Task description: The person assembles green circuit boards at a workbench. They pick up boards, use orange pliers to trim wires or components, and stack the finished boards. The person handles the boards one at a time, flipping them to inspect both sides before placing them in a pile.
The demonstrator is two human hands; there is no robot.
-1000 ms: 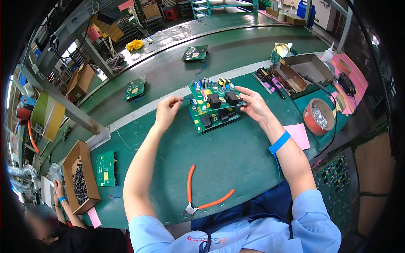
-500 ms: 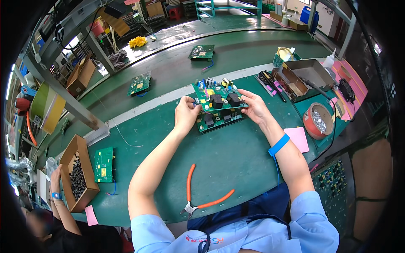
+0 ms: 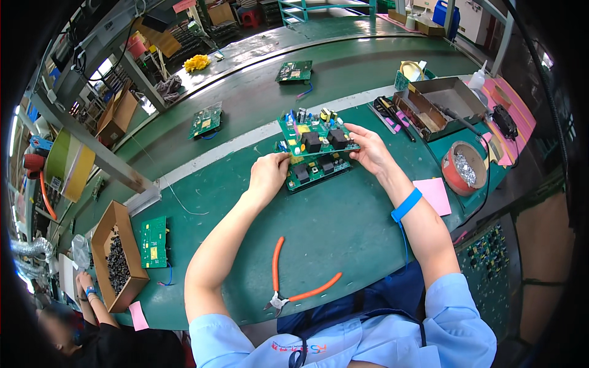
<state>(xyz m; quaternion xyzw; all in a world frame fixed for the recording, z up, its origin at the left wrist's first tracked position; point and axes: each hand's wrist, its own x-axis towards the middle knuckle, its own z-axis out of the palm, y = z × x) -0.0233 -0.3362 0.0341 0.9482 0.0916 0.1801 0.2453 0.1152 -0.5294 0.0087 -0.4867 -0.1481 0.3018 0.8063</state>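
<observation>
A green circuit board (image 3: pixel 319 145) with black blocks, capacitors and other parts on top is held up in front of me. My right hand (image 3: pixel 370 150) grips its right edge between thumb and fingers. At the board's left side my left hand (image 3: pixel 270 175) has its fingertips pinched together near the lower corner; what they hold, if anything, is hidden. A second circuit board (image 3: pixel 316 179) with similar black blocks lies right beneath the first. Closer to me, side cutters (image 3: pixel 277 300) with orange handles lie spread on the green bench.
Two boards (image 3: pixel 205 121) rest on the conveyor beyond the bench. At left are a cardboard box (image 3: pixel 132 294) of small black parts, a bare-looking board (image 3: pixel 154 242) and a co-worker's hands. A red bowl (image 3: pixel 451 175) of metal bits, a metal tray (image 3: pixel 451 98) and pink paper (image 3: pixel 432 196) sit right.
My left hand has shifted slightly down along the upper board's left edge. The co-worker's hand has drawn away from the cardboard box. My right hand keeps its grip.
</observation>
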